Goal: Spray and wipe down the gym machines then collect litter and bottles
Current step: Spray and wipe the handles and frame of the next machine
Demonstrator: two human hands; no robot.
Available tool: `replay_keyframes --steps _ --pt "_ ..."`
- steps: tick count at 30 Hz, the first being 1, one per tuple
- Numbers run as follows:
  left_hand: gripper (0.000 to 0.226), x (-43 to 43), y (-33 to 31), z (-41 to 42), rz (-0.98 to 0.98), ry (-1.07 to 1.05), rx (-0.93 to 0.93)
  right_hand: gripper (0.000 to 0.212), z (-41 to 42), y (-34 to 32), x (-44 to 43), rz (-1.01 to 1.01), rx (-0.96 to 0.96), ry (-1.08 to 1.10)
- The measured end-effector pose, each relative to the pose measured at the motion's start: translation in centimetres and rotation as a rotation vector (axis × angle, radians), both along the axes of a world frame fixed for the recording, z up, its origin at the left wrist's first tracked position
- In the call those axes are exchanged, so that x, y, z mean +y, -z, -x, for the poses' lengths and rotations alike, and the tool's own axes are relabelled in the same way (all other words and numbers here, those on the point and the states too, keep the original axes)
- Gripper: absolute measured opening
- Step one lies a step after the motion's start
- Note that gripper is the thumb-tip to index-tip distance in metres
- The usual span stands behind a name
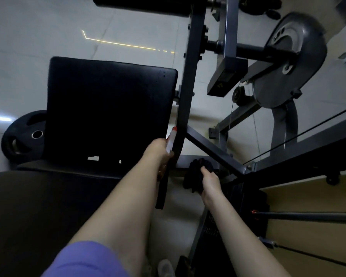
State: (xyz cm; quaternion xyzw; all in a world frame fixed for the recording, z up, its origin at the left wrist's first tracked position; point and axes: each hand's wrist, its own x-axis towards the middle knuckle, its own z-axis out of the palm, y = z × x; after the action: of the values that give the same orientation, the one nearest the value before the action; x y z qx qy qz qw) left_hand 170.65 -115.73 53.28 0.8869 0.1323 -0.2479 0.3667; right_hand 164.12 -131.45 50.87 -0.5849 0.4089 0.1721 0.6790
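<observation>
The left arm extended forward and slightly right, forearm nearly straight. The left hand (159, 149) was curled around a white spray bottle (171, 139) with a red tip; the bottle pointed away from the person. It sat in the narrow gap between the right edge of the black seat pad (108, 108) and the dark frame post (189, 82), just beside the post.

The right arm reached forward, lower and right of the post. The right hand (210, 181) gripped a bunched dark cloth (194, 174) at the lower frame, near the foot of the diagonal brace (210, 148). Contact between cloth and metal could not be confirmed.

Right of the post, the brace, a taut cable (308, 134) and the grey cam wheel (288, 62) crowded the space. Left of the pad, pale tiled floor (38, 37) lay open except for a weight plate (20, 136) touching the pad's left edge in view.
</observation>
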Motion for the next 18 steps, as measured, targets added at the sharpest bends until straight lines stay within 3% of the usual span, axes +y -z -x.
replay_keyframes --steps 2,4,10,12,15,18 --pt "0.028 0.8 -1.4 -1.2 -0.042 0.115 0.051 0.038 -0.4 -0.7 0.4 0.001 -0.020 -0.011" --pt "0.030 1.7 -2.3 -2.7 -0.039 0.164 0.064 0.038 -1.0 -1.1 0.8 0.001 -0.040 -0.011" --pt "0.066 5.5 -4.5 -6.1 -0.092 0.278 -0.006 0.032 -3.7 -1.1 1.7 0.001 -0.098 -0.040" --pt "0.064 6.7 -4.2 -6.8 -0.083 0.280 -0.022 0.031 -4.9 -0.7 2.0 0.000 -0.116 -0.049" --pt "0.041 8.1 -3.2 -7.2 -0.053 0.202 -0.032 0.032 -6.7 -0.1 2.5 -0.011 -0.119 -0.079" --pt "0.055 9.3 -1.8 -8.3 -0.078 0.180 -0.059 0.032 -8.7 0.3 2.9 -0.049 -0.131 -0.109"
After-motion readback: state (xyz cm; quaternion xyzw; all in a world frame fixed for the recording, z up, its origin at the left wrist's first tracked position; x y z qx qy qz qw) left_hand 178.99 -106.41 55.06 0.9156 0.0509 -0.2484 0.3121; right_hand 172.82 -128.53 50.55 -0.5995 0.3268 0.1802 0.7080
